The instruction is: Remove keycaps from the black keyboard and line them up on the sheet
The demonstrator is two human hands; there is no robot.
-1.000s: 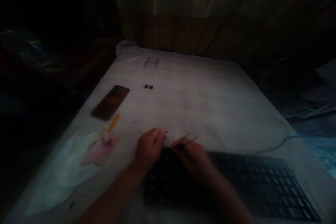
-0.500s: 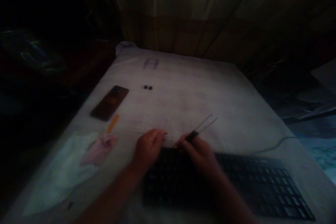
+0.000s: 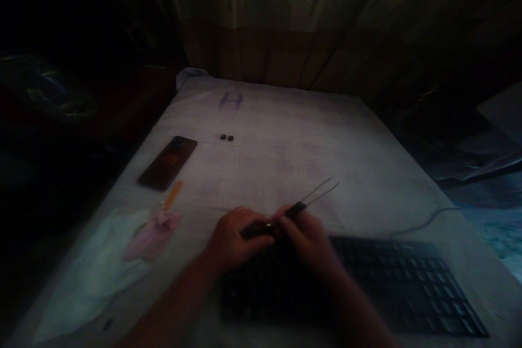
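My right hand (image 3: 304, 228) is closed around the dark handle of a wire keycap puller (image 3: 320, 192), whose two thin wires point up and to the right. Just left of it, my left hand (image 3: 236, 234) curls with its thumb below and fingers above something dark that I cannot make out. A small shiny spot shows between the two hands. Beneath both hands lies a black keyboard (image 3: 391, 277), its left part in deep shadow and partly hidden by my right forearm.
Two small black pieces (image 3: 227, 137), resembling keycaps, lie on the pale tablecloth (image 3: 277, 119). A phone (image 3: 168, 163), an orange stick (image 3: 173, 194), a pink cloth (image 3: 153, 236) and a whitish sheet (image 3: 93, 272) are at left. One dark bit (image 3: 107, 324) sits nearer. The keyboard's cable (image 3: 428, 221) runs right.
My left hand has opened from its bunched pose and now curls round something dark, its thumb reaching toward my right hand. The puller stays in my right hand; its wire tips have drawn slightly closer.
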